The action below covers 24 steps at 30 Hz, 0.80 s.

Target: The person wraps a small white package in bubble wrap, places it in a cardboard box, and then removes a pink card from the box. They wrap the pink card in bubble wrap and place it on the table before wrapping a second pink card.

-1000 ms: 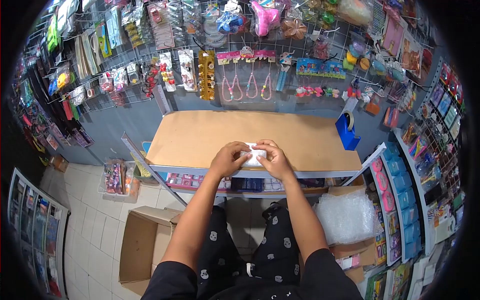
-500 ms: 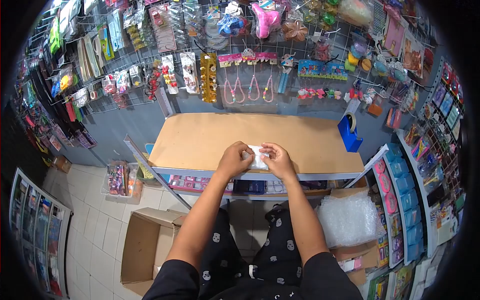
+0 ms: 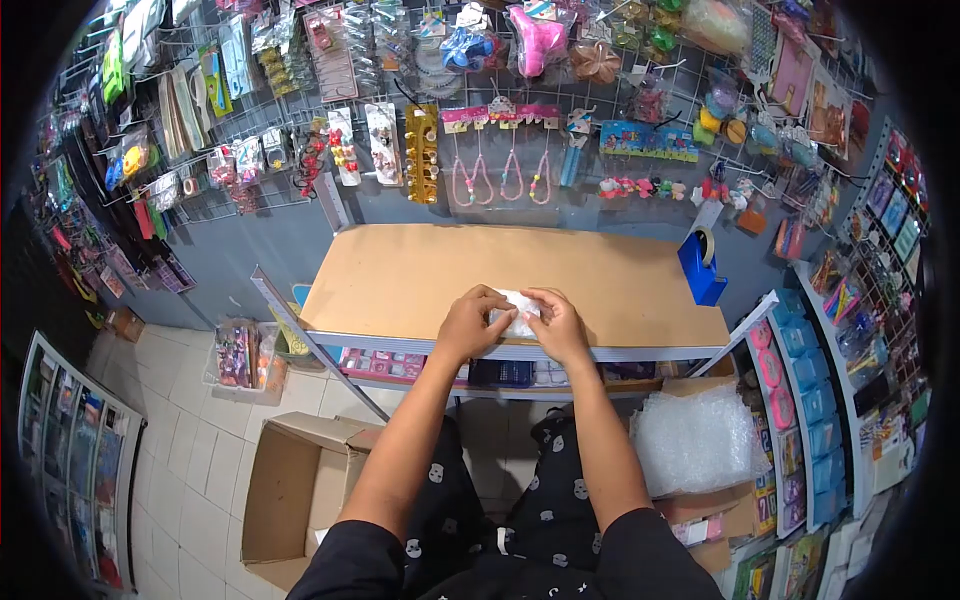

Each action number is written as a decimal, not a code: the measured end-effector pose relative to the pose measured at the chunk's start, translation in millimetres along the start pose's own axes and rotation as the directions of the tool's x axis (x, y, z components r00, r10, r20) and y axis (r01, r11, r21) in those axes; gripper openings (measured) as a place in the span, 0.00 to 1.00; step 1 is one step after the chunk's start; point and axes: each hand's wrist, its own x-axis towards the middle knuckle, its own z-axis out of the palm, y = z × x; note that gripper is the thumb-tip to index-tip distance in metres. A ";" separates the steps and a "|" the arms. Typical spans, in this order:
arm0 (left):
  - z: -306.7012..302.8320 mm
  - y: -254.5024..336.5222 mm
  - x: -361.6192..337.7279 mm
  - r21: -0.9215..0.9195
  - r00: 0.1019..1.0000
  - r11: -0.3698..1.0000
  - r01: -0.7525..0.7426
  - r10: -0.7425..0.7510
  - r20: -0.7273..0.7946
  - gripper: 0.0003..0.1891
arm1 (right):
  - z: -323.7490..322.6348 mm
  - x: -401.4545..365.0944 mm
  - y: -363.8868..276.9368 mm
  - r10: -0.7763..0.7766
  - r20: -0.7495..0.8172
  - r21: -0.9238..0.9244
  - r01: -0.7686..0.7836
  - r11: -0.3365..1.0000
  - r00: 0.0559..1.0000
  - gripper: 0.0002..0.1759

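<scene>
A small white bundle (image 3: 518, 312), perhaps bubble wrap, lies near the front edge of the wooden tabletop (image 3: 440, 260). From its left side my left hand (image 3: 477, 318) grips it, fingers curled and thumb pressed on its top. On the other side my right hand (image 3: 556, 322) holds it with bent fingers and thumb. The hands partly cover the bundle, so what it contains, if anything, is hidden.
A blue tape dispenser (image 3: 702, 268) stands at the tabletop's right end. Bubble wrap sheets (image 3: 695, 438) are stacked at lower right. An open cardboard box (image 3: 285, 490) sits on the floor at left. Packaged accessories hang on the wall grid behind.
My left thumb and fingers have shifted slightly right over the white bundle, closer to my right hand. The view has moved a little.
</scene>
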 end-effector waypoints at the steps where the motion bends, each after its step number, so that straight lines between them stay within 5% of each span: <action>1: 1.2 -1.4 -0.5 -0.022 1.000 1.000 0.005 -0.006 -0.015 0.11 | -0.7 0.7 -0.8 -0.011 0.023 0.001 0.011 1.000 1.000 0.24; 6: 11.4 -18.7 5.2 -0.094 0.994 0.993 -0.071 0.062 -0.095 0.12 | -3.7 2.1 -0.4 -0.021 0.073 -0.023 0.023 0.999 0.997 0.26; 9: 10.1 -16.1 9.1 -0.235 0.995 0.967 0.095 -0.099 -0.007 0.12 | -3.8 2.0 -2.2 0.018 0.079 0.012 -0.018 1.000 0.997 0.27; 15: 8.8 11.3 4.5 0.291 0.963 0.952 -0.091 0.159 -0.218 0.15 | -5.7 4.5 7.2 0.029 0.097 0.013 -0.031 0.999 0.995 0.31; 18: 18.7 14.7 6.2 0.083 0.968 0.987 0.139 -0.118 -0.220 0.13 | -4.2 3.9 9.1 -0.013 0.072 0.038 0.011 0.999 0.997 0.33; 24: 15.6 21.1 13.5 -0.030 0.961 0.966 0.256 -0.258 -0.103 0.17 | -7.8 7.5 16.4 -0.020 0.123 0.008 0.019 1.000 0.992 0.35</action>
